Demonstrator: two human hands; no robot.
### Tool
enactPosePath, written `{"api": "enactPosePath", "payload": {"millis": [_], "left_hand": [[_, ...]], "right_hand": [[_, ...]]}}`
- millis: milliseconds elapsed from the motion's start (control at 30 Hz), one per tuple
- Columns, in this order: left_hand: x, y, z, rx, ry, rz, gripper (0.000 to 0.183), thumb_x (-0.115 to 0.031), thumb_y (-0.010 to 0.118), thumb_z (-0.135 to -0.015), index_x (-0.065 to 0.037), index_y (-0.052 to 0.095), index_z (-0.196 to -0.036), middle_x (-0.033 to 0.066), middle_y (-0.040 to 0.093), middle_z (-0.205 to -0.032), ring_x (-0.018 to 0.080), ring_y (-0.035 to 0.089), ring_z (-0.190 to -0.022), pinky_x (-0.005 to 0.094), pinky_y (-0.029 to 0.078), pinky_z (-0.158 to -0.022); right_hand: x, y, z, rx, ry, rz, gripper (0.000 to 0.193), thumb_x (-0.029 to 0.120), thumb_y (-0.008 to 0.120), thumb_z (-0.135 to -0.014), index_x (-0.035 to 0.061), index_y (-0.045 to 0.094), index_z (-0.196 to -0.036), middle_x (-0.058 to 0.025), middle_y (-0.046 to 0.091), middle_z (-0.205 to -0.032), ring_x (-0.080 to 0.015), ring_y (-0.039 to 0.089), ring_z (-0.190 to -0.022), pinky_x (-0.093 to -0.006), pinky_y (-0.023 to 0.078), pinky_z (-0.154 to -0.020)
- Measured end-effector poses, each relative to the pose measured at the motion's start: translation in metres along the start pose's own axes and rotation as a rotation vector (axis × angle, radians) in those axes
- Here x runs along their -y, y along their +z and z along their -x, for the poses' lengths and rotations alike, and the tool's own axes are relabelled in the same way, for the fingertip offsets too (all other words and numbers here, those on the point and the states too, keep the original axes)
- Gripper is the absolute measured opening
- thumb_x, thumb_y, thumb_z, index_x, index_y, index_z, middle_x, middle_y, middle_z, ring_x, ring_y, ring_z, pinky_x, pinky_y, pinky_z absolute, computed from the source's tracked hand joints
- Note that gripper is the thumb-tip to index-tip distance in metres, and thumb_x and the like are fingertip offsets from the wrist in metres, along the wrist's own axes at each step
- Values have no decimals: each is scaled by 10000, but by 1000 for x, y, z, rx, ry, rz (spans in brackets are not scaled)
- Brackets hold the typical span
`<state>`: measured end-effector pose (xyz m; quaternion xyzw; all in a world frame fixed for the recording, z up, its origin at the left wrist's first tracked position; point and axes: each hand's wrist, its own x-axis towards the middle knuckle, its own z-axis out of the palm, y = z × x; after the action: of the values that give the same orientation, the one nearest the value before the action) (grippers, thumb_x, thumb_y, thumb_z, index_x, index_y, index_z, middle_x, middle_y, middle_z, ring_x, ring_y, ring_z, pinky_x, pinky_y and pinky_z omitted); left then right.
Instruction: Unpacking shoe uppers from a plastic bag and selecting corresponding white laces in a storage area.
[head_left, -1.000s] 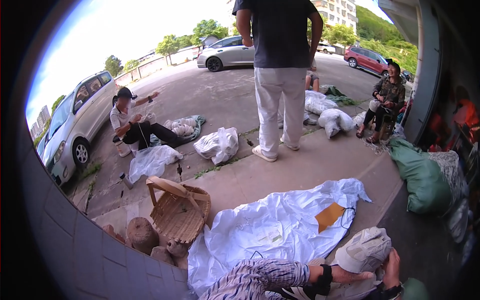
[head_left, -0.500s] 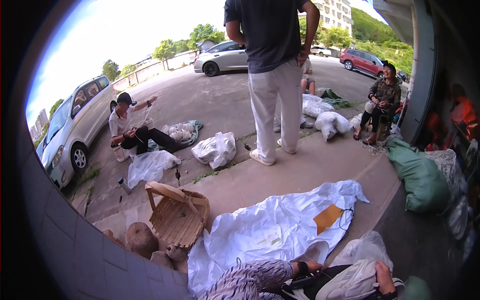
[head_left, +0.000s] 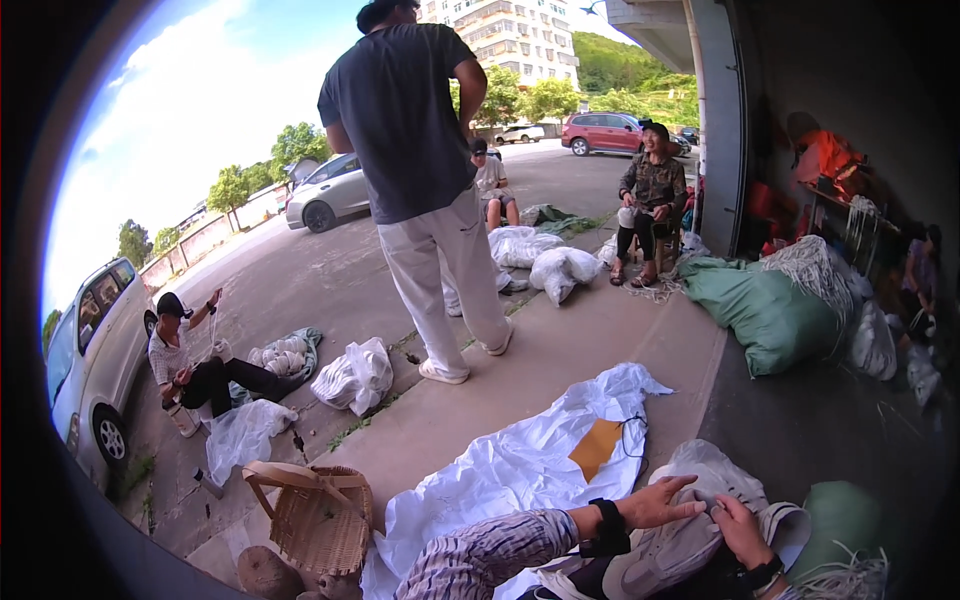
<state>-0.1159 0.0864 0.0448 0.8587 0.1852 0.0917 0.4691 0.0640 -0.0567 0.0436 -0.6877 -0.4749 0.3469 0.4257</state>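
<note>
My left hand (head_left: 655, 504) reaches right, palm down, with its fingers stretched out over a greyish-beige sneaker (head_left: 655, 563). Its wrist carries a black band (head_left: 607, 530). Just right of it is my right hand (head_left: 738, 528), bent, its fingertips drawn together close to the left fingertips. Whatever the right fingers hold, if anything, is too small to make out. A second pale shoe part (head_left: 786, 528) shows behind the right hand. Beyond the hands lies a white woven sheet (head_left: 500, 465) with an orange-brown piece (head_left: 596, 449) on it.
A wicker basket (head_left: 322, 518) stands at the left near brown lumps (head_left: 268, 575). A person in a dark shirt (head_left: 405, 120) stands ahead. Other people sit near white bags (head_left: 353, 377). A large green sack (head_left: 765, 308) and a green bundle (head_left: 842, 525) are at the right.
The view has swung right. My left hand has come up and stretched out over the shoe. My right hand has let go of the white sneaker's side and moved close to the left.
</note>
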Motion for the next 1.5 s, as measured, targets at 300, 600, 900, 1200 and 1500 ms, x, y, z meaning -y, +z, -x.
{"api": "enactPosePath", "payload": {"millis": [300,600,900,1200,1500], "left_hand": [[37,22,-37,43,120,41,790,-349,735,-737,-28,358,-1352,216,456,-1280,331,460,-1189,374,384,-987],[21,40,-15,4,218,-17,584,-270,720,-756,-83,475,-1252,134,474,-1205,277,427,-1178,370,341,-1002],[-6,35,-7,-89,9,-416,542,-386,675,-747,-169,502,-1212,160,472,-1195,365,445,-1092,451,403,-919],[8,10,-21,154,100,46,492,-427,587,-839,-95,519,-1195,191,451,-1217,350,426,-1163,405,329,-1006],[31,31,-19,72,186,-131,459,-350,533,-897,-84,469,-1266,163,456,-1213,305,438,-1144,383,350,-985]], "right_hand": [[13,-5,32,-17,-262,311,298,129,587,-834,-5,564,-1100,-138,620,-979,-247,603,-908,-316,467,-806],[-18,-15,39,-107,-262,766,129,151,532,-842,127,644,-901,-48,642,-869,-218,595,-930,-505,255,-932],[-20,-18,13,125,-65,689,288,271,570,-801,102,646,-1021,-124,649,-962,-268,601,-976,-477,335,-925],[6,-25,22,212,-34,741,410,411,610,-787,45,618,-973,-131,662,-881,-296,620,-873,-392,381,-833],[2,2,23,-87,12,487,627,308,717,-708,1,457,-1188,-206,580,-1084,-348,562,-1013,-435,387,-939]]}}
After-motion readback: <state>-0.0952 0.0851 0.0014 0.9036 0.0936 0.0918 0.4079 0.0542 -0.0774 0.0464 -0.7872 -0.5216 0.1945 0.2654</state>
